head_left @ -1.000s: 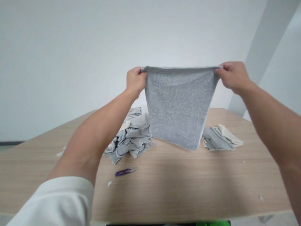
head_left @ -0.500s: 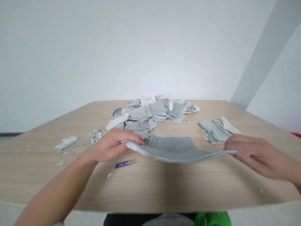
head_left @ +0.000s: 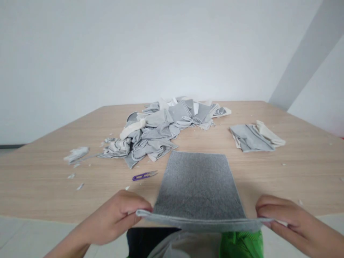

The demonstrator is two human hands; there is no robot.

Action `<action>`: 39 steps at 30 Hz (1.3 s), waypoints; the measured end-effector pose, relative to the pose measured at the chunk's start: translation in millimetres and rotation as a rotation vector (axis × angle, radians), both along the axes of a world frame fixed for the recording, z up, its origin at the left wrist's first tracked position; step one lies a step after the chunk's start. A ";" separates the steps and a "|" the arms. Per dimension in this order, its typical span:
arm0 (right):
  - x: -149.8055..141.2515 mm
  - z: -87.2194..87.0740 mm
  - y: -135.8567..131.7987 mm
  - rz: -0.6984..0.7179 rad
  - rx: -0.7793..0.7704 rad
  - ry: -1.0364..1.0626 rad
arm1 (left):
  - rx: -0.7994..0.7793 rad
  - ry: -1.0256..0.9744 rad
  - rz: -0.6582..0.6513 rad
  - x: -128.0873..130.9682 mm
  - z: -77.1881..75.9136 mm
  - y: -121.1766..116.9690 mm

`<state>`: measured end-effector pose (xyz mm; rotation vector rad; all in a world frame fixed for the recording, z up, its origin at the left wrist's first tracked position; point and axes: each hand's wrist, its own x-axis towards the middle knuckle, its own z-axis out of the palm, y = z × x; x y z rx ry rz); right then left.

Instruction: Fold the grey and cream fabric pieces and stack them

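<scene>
Grey cloth (head_left: 200,186), left corner: the left hand (head_left: 120,216) is pinching it between thumb and curled fingers.
Right corner: the right hand (head_left: 290,224) is pinching the other end of the same near edge, its fingers bunching together, a bit of fabric showing past them.
Near edge: it is running left to right between the hands, dipping slightly and showing layers (a fold or a thick hem, I cannot tell which).
Cloth from the fingers: the panel is stretching straight forward, away from both hands, its far part seemingly resting on the table (head_left: 295,175) while the held edge is overhanging the near side.
Long axis: foreshortening is hiding it; only the held edge is clearly lying crosswise.
Nearer hand: neither, since each is gripping its own end.
Purple snips (head_left: 144,175): lying just left of the cloth, beyond the left hand, blades pointing rightward.
Heaped cloths (head_left: 161,130): sprawling beyond the panel, mostly to the left.
Small stack (head_left: 251,138): sitting forward of the right hand, apart from the heap.
White scraps (head_left: 76,154): lying out at far left.
</scene>
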<state>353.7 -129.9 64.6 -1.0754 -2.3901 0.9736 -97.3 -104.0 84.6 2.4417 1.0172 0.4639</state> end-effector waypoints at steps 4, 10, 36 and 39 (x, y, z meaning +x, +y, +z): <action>1.8 -20.7 37.7 -0.203 0.041 0.079 | -0.138 -0.117 0.237 8.2 -25.5 47.3; -6.3 -58.0 129.8 -0.437 -0.009 0.129 | -0.187 -0.146 0.519 32.4 -68.2 132.4; -31.7 -91.5 216.8 -0.794 0.473 -0.213 | 0.431 0.078 0.582 65.5 -90.3 177.4; -51.0 -88.0 192.2 -0.532 0.569 -0.284 | 0.442 0.116 0.407 71.4 -90.2 158.1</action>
